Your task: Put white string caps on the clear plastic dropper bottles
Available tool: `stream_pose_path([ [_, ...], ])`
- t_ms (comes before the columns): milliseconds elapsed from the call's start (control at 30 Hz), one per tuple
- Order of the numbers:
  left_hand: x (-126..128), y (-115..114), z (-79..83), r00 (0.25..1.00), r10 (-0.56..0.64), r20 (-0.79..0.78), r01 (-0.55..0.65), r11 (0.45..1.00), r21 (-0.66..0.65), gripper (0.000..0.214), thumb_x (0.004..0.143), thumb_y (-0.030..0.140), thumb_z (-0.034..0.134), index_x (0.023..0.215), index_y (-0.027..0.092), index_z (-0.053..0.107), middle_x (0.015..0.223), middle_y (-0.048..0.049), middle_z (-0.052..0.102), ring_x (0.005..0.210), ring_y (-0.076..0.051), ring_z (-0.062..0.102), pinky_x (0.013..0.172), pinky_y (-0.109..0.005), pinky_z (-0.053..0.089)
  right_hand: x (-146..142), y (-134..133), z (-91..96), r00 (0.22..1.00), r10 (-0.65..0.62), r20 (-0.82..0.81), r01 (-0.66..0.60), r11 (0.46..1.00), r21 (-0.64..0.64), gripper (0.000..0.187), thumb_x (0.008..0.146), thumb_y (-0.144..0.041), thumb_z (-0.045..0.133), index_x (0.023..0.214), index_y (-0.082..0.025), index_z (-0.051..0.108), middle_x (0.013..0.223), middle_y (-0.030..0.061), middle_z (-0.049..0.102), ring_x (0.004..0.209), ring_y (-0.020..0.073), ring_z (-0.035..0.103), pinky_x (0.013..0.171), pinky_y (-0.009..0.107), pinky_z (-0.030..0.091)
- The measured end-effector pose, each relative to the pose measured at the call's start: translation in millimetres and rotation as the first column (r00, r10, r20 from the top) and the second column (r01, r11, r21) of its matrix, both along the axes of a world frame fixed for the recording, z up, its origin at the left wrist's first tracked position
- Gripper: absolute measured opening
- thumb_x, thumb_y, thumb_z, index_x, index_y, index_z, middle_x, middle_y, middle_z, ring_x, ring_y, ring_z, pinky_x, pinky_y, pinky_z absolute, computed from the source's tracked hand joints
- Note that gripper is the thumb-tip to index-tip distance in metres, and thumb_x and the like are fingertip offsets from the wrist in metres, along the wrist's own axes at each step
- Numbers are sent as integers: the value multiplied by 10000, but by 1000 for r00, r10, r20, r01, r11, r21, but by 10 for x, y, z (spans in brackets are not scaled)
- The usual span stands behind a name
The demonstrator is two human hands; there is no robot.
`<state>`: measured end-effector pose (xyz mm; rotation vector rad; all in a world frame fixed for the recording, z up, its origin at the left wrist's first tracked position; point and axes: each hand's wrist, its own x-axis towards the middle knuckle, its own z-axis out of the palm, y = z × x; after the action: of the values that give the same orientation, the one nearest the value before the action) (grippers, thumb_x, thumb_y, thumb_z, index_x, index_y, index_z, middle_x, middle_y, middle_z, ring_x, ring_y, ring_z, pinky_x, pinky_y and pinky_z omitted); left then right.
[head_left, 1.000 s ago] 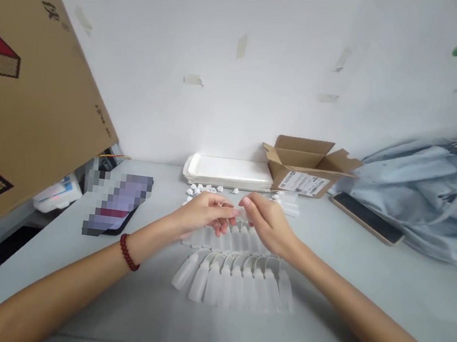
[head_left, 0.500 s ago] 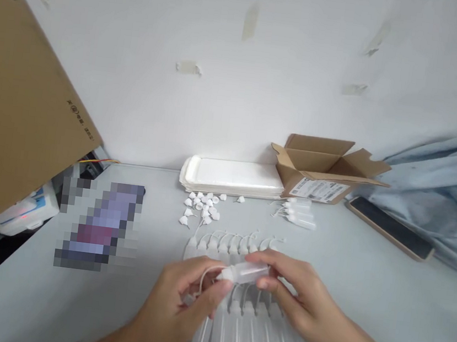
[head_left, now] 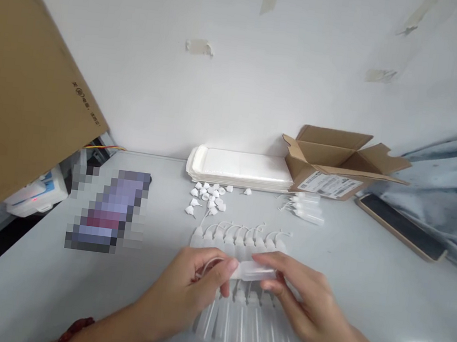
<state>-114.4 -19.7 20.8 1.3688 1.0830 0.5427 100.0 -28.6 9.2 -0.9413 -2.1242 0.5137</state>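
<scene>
A small translucent squeeze bottle (head_left: 256,272) lies sideways between my two hands. My left hand (head_left: 198,281) is closed round its white cap end, fingers and thumb pinching there, and a thin white strap loops out beside them. At the bottle's other end, my right hand (head_left: 307,294) grips it between thumb and fingers. Beneath and beyond my hands, similar bottles lie side by side in a front row (head_left: 240,325) and a back row (head_left: 230,244), partly hidden by my hands. Several loose white nozzle caps (head_left: 214,193) are scattered past the back row. More capped bottles (head_left: 310,209) lie to their right.
Against the wall sit a stack of white flat packs (head_left: 248,167) and an open cardboard box (head_left: 327,180). A phone (head_left: 402,227) lies by bluish cloth (head_left: 451,193) on the right. Left are a blurred-out dark device (head_left: 111,209), a large cardboard sheet (head_left: 31,80) and a white device (head_left: 40,195).
My left thumb and fingers have moved onto the bottle's cap, now covering the nozzle tip that showed before. My right hand still holds the other end. The whole view has shifted slightly.
</scene>
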Motion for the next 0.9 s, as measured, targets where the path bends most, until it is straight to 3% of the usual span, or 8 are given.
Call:
stream_pose_path([
  [267,-7,-32,-12,998,-58,-17,57,996,-67,415,892,479,415,646,158,507,483,70,259,435,-62,242,428,-192,197,41,-16,-34,995,87,41,-90,994,58,348,891,-94,462,1233,-157,476,955,93,654,813,177,614,658,286,514],
  [467,-7,1,-1,994,-83,-73,86,996,35,418,887,472,426,637,150,519,538,44,349,479,-70,291,443,-199,226,30,49,-20,994,83,66,-91,988,121,349,888,-81,439,1231,-138,469,948,105,656,768,176,602,616,289,506],
  [633,-35,56,-28,999,-26,-18,26,999,19,321,838,458,530,890,163,644,606,27,511,441,-57,329,418,-196,263,-35,37,-25,999,51,-1,-50,996,74,345,880,-109,481,1218,-179,491,942,87,659,803,183,614,665,296,521],
  [767,-47,87,15,997,-6,78,3,999,35,321,799,405,599,996,162,669,555,44,498,391,-54,369,408,-201,296,-61,-7,-1,996,8,-88,-1,997,82,372,860,-87,500,1219,-186,491,930,93,656,771,186,604,636,295,519],
  [900,-52,145,53,988,-21,155,14,999,44,297,826,336,577,1035,152,680,520,41,511,437,-73,437,483,-216,373,-41,-2,12,998,-13,-68,22,991,129,386,847,-58,502,1215,-177,495,902,92,647,714,173,577,597,284,499],
])
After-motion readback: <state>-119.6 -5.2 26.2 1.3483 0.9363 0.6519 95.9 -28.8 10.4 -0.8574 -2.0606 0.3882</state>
